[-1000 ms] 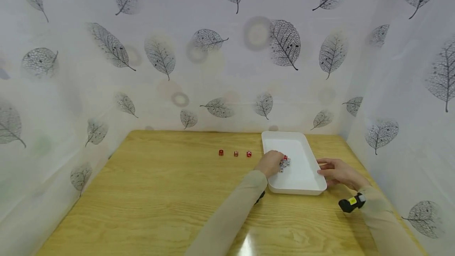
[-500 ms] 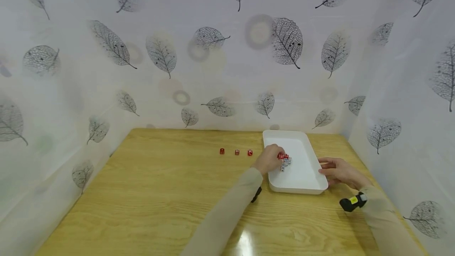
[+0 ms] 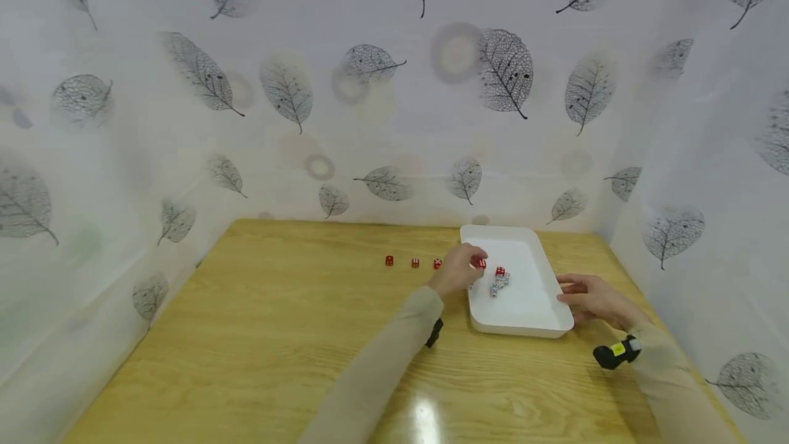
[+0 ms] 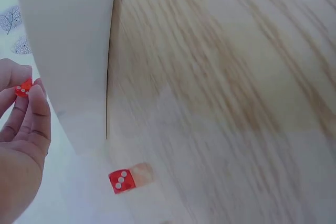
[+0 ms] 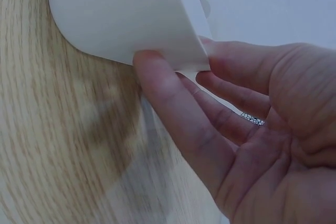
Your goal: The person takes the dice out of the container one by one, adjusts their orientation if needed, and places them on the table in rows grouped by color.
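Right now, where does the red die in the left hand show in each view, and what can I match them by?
Head: the red die is right of centre, at the fingertips of the left hand.
Left wrist: the red die is near the left edge, about mid-height, pinched between fingers.
Right wrist: not in it.
Shared landmark: the white tray, partly visible in both wrist views.
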Demonstrator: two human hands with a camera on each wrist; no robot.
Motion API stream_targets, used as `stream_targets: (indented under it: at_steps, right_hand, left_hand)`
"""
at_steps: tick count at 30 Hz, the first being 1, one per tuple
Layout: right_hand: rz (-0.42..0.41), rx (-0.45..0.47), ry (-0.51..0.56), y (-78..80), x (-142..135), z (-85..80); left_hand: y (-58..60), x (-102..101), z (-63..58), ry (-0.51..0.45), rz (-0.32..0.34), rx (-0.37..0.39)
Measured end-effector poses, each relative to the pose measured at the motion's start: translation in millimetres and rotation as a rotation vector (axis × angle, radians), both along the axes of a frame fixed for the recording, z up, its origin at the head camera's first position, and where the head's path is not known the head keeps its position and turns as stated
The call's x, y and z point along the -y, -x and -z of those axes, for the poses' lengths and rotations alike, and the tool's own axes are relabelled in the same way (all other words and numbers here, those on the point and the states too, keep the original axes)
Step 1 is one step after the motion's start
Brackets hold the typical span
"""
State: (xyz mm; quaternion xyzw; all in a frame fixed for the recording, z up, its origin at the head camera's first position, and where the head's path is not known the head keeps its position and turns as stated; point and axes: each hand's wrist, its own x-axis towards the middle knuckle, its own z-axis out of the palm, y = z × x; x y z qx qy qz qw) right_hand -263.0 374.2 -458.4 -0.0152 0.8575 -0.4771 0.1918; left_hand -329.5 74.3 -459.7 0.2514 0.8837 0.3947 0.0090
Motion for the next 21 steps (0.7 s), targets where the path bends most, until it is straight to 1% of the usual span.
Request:
stream_targets:
  at_steps: [3,7,11,15,17,21]
  right_hand:
    - [0.005,0.002,-0.011,0.0,0.0,-0.5]
    - [0.011,0.004,-0.018,-0.3,0.2,-1.0]
    - [0.008,0.003,-0.02,-1.3,0.0,-0.4]
    - [-0.012,0.0,-0.014,-1.0,-0.3,0.6]
    - [-0.019,-0.002,-0.009,-0.4,-0.6,0.9]
    - [-0.012,-0.005,-0.013,-0.4,-1.6,1.0]
  left_hand:
    - [-0.6,4.6,-0.3,-0.034,-0.003,0.048]
    - [-0.9,12.9,-0.6,-0.081,0.017,0.106]
    - [-0.6,23.9,-0.3,-0.105,0.044,0.132]
    - [-0.7,36.6,-2.3,-0.109,0.057,0.115]
    - [-0.9,42.6,-3.5,-0.125,0.057,0.116]
    - [-0.6,53.9,-4.3,-0.15,0.077,0.1]
